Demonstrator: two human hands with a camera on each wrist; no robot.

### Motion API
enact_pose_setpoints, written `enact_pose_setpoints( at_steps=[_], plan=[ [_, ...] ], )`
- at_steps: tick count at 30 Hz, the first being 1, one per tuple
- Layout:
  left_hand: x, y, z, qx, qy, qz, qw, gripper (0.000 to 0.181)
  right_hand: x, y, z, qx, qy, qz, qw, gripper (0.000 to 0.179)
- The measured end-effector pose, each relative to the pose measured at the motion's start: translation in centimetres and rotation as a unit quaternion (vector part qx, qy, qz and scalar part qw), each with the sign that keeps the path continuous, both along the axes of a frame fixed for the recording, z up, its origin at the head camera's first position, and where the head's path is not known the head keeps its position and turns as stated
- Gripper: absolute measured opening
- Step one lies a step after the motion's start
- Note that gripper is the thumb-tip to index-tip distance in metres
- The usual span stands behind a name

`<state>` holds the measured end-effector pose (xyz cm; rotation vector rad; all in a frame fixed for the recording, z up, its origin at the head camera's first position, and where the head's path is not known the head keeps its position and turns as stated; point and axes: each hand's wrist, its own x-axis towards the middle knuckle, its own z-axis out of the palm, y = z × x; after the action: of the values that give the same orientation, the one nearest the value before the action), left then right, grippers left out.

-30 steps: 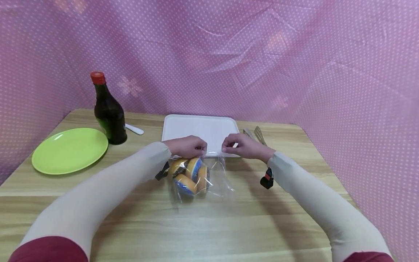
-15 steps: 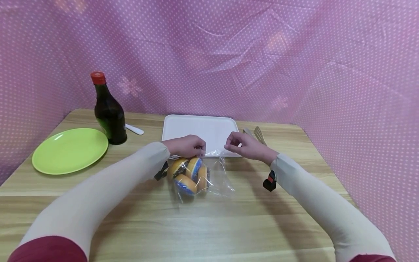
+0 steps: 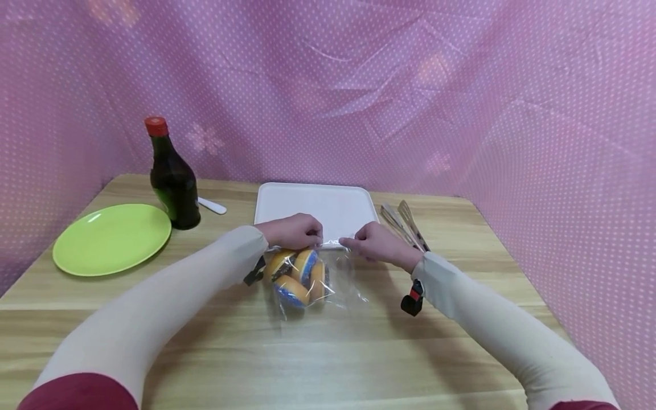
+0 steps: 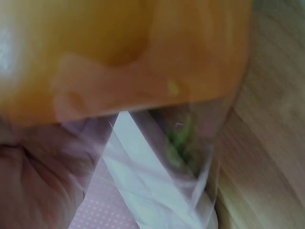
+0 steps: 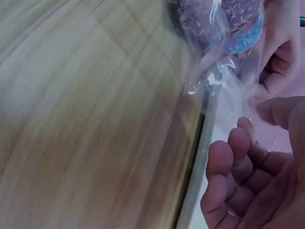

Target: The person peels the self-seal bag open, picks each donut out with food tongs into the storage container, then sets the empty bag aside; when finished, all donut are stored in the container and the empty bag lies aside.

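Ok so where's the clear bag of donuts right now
In the head view, the clear bag is just below centre, at the near edge of the white tray, right of the green plate.

A small, kitchen-like space walled in cloth: shiny pink-purple fabric with white dots (image 3: 328, 108) hangs behind and beside a pale wood-grain counter (image 3: 328, 364). A dark bottle with a red cap (image 3: 176, 191), a round lime-green plate (image 3: 111, 239), a white rectangular tray (image 3: 318, 206), metal tongs (image 3: 408, 215) and a clear plastic bag (image 3: 342, 285) of doughnut-like buns (image 3: 293, 290) suggest a kitchen. Home or studio, I cannot tell.
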<state>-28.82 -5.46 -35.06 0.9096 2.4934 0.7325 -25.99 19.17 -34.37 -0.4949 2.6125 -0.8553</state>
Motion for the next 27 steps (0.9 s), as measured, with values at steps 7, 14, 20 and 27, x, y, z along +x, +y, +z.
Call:
enact_pose_setpoints(
  at_steps=[7,14,20,27],
  plan=[
    [0.1,-0.2,-0.1,-0.004,0.006,-0.003,1.0000,0.016,0.0,0.2,-0.4,-0.058,-0.037,0.005,0.9976,0.038],
    [0.0,-0.4,-0.3,0.000,0.018,-0.013,0.9998,0.015,-0.5,1.7,-0.4,-0.076,-0.068,0.025,0.9945,0.032],
    [0.0,-0.6,-0.3,0.008,-0.003,-0.006,0.9999,0.015,-0.5,3.1,-0.2,-0.076,-0.094,0.046,0.9916,0.033],
    [0.0,-0.8,-0.5,0.016,0.003,-0.009,0.9998,0.015,-0.4,3.9,-0.2,-0.071,-0.114,0.060,0.9891,0.033]
  ],
)
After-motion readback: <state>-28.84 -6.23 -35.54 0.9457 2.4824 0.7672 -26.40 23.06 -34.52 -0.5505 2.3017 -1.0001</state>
